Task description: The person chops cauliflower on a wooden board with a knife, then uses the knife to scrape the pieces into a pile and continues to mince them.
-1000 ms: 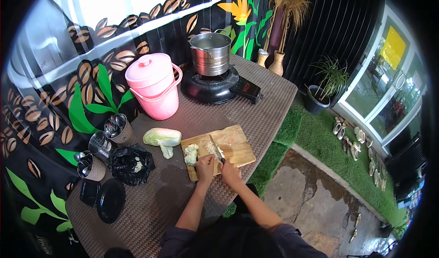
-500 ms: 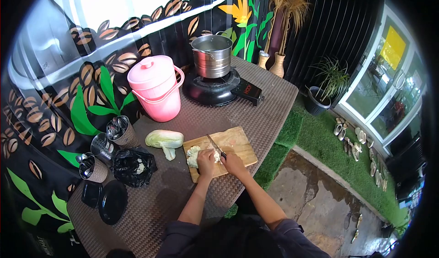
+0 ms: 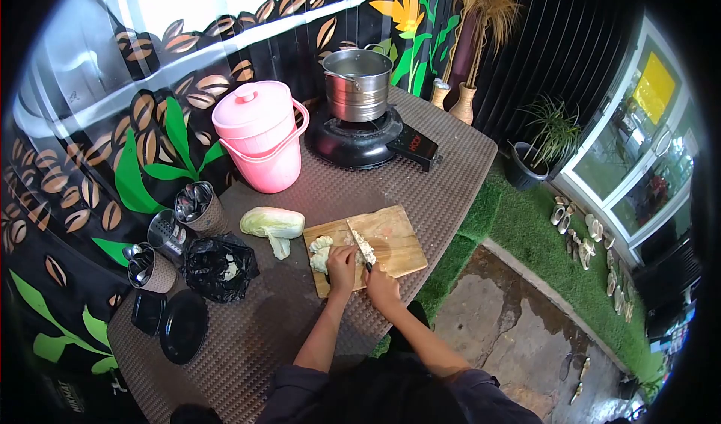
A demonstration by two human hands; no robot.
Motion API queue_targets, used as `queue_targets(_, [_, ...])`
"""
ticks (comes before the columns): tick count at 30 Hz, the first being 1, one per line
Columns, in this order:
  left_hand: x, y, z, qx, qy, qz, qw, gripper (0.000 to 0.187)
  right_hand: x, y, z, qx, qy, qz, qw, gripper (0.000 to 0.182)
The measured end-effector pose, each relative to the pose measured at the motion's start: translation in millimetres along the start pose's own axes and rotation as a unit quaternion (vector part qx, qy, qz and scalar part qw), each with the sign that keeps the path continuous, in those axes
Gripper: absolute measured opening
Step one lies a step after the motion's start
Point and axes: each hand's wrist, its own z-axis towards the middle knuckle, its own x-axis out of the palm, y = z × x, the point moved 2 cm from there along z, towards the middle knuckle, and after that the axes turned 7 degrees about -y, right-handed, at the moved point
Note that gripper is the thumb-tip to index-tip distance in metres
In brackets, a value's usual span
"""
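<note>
A knife (image 3: pixel 360 242) with a dark handle is gripped in my right hand (image 3: pixel 381 285), its blade pointing away from me over the wooden cutting board (image 3: pixel 398 232). Chopped pale bits cling to the blade and lie beside it. My left hand (image 3: pixel 342 265), fingers bent, presses on pale cauliflower-like pieces (image 3: pixel 320 253) at the board's left side. Left of the board lies a napa cabbage (image 3: pixel 272 223), with one leafy part hanging toward me. A black plastic bag (image 3: pixel 220 268) with pale scraps in it stands further left.
Behind the board stand a pink lidded bucket (image 3: pixel 260 138) and a metal pot (image 3: pixel 357 86) on a black portable stove (image 3: pixel 353 142). Cutlery holders (image 3: pixel 152 270) and black dishes (image 3: pixel 185 326) are at the left. The table edge (image 3: pixel 443 255) runs along the right.
My right hand has moved slightly toward me and right with the knife, whose blade now shows more bits on it. My left hand stays on the pieces. The whole view has shifted a little.
</note>
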Motion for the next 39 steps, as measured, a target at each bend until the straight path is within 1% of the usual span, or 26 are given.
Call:
queue_targets(2, [0, 2, 0, 0.005, -0.003, 0.006, 1.0, 0.011, 2, -1, 8, -0.011, 0.008, 0.006, 1.0, 0.041])
queue_targets(3, [0, 3, -1, 0.011, -0.005, 0.012, 1.0, 0.012, -4, -2, 12, -0.009, 0.008, 0.007, 1.0, 0.041])
queue_targets(4, [1, 1, -1, 0.013, -0.003, 0.01, 1.0, 0.012, -14, -4, 18, -0.025, 0.027, 0.016, 0.999, 0.041])
queue_targets(5, [0, 0, -1, -0.031, -0.009, -0.02, 0.999, 0.01, -23, -5, 20, -0.042, 0.048, 0.025, 0.998, 0.041])
queue_targets(6, [-1, 1, -3, -0.076, -0.014, -0.05, 0.996, 0.009, -25, -6, 17, -0.041, 0.048, 0.025, 0.998, 0.041])
queue_targets(7, [-2, 0, -3, -0.076, -0.015, -0.05, 0.996, 0.009, -28, -6, 13, -0.04, 0.054, 0.021, 0.997, 0.041])
queue_targets(9, [-3, -1, -2, -0.07, -0.007, -0.034, 0.997, 0.009, -22, -2, 4, -0.041, 0.061, 0.018, 0.997, 0.042])
queue_targets(11, [2, 11, -6, -0.058, -0.01, -0.04, 0.997, 0.009, -8, 0, -5, 0.031, 0.021, 0.015, 0.999, 0.042])
queue_targets(13, [-1, 5, -2, -0.045, -0.015, -0.046, 0.998, 0.009, -7, 0, 3, 0.012, 0.019, 0.012, 1.0, 0.042])
queue_targets(15, [-6, -3, -4, 0.016, -0.009, 0.001, 1.0, 0.01, -14, -3, 9, -0.018, 0.036, 0.019, 0.999, 0.041])
queue_targets(16, [-4, -2, -5, 0.018, -0.007, 0.001, 1.0, 0.01, -25, -3, 13, -0.016, 0.035, 0.02, 0.999, 0.041])
queue_targets(18, [0, 4, -8, -0.055, 0.001, -0.038, 0.998, 0.01, -40, 0, 15, -0.051, 0.086, 0.009, 0.995, 0.041])
queue_targets(19, [0, 5, -9, -0.055, 0.001, -0.037, 0.998, 0.01, -40, 1, 12, -0.05, 0.092, 0.01, 0.994, 0.041])
queue_targets(20, [-1, 7, -9, -0.054, 0.01, -0.036, 0.998, 0.01, -32, 2, 6, -0.051, 0.091, 0.01, 0.994, 0.041])
queue_targets(22, [0, 11, -8, -0.053, 0.017, -0.036, 0.998, 0.011, -12, 6, -7, 0.017, 0.031, 0.0, 0.999, 0.04])
queue_targets(23, [2, 14, -9, -0.06, 0.014, -0.058, 0.996, 0.01, -7, 8, -9, 0.034, 0.029, 0.003, 0.999, 0.039])
queue_targets(25, [3, 13, -9, -0.067, 0.009, -0.08, 0.995, 0.01, -4, 8, -4, 0.023, 0.029, 0.009, 0.999, 0.039])
queue_targets(28, [0, 9, -9, -0.049, 0.012, -0.042, 0.998, 0.01, -17, 7, 3, 0.006, 0.025, 0.012, 1.0, 0.04])
queue_targets(30, [0, 9, -10, -0.049, 0.012, -0.035, 0.998, 0.009, -27, 5, 6, -0.027, 0.057, 0.016, 0.998, 0.041])
queue_targets(32, [1, 16, -11, -0.051, 0.01, -0.042, 0.998, 0.01, -14, 3, -1, -0.026, 0.043, 0.018, 0.999, 0.041])
queue_targets(34, [3, 18, -12, -0.053, 0.009, -0.053, 0.997, 0.01, -4, 8, -11, 0.034, 0.021, 0.011, 0.999, 0.041])
queue_targets(36, [1, 12, -8, -0.081, 0.019, -0.093, 0.992, 0.01, 4, 6, -6, 0.026, 0.009, 0.013, 1.0, 0.04])
queue_targets(39, [-9, -5, -5, -0.067, 0.018, -0.096, 0.993, 0.01, -3, 7, 6, -0.001, 0.016, 0.016, 1.0, 0.041])
